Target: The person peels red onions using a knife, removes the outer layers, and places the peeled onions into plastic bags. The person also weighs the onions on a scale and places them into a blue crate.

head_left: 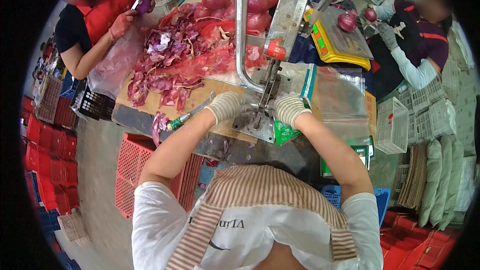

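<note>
Both of my hands wear striped cream knit gloves and meet at the base of a bench-mounted metal press (267, 90) with a spring and a red band. From the left, my left hand (227, 106) points its curled fingers at the press's jaw; what they pinch is too small to make out. On the other side my right hand (290, 109) is closed close to the same jaw, its fingertips partly hidden. A green plastic bag (286, 134) shows just below this hand. Beside my left wrist lies a curved blade with a green handle (175, 123).
Onion skins (167, 45) and red net bags of onions (217, 0) cover the table's far left. A yellow scale (340, 35) bears an onion. Clear bags (342, 100) lie right. Two co-workers handle onions opposite. A red crate (132, 170) stands below the table.
</note>
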Available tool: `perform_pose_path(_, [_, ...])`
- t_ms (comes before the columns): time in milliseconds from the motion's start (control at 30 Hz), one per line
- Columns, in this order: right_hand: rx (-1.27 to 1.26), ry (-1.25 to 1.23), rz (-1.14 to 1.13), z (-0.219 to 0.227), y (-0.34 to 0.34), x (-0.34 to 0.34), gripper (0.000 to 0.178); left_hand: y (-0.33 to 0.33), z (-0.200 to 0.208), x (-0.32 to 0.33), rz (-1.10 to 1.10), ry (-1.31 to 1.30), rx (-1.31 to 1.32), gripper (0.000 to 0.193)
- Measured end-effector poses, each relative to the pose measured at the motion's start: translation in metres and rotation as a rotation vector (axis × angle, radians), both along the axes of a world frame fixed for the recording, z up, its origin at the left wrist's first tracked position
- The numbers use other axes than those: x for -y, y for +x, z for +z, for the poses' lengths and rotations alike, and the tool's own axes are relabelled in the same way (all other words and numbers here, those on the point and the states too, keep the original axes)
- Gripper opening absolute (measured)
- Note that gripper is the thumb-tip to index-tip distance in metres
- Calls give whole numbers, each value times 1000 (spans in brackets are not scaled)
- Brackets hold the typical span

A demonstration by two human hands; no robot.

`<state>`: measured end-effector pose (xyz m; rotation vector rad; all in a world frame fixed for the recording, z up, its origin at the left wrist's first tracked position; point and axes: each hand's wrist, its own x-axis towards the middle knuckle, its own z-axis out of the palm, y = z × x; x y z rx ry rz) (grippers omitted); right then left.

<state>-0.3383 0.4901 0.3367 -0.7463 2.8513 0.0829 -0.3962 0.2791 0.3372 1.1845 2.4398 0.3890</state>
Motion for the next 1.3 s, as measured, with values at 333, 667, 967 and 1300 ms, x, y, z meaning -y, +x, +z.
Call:
perform_pose_path(333, [-141, 195, -67, -13, 20, 29, 34, 21, -78, 14, 191, 213, -47, 26])
perform_pose_path(667, [-779, 472, -469, 174, -10, -111, 26, 28, -78, 20, 102, 299, -130, 30])
perform_pose_path(967, [-581, 416, -708, 385, 29, -79, 38, 23, -90, 19, 48, 303, -187, 25])
perform_pose_path(1300, [480, -579, -1490, 284, 69, 85, 42, 19, -101, 15, -6, 385, -225, 19])
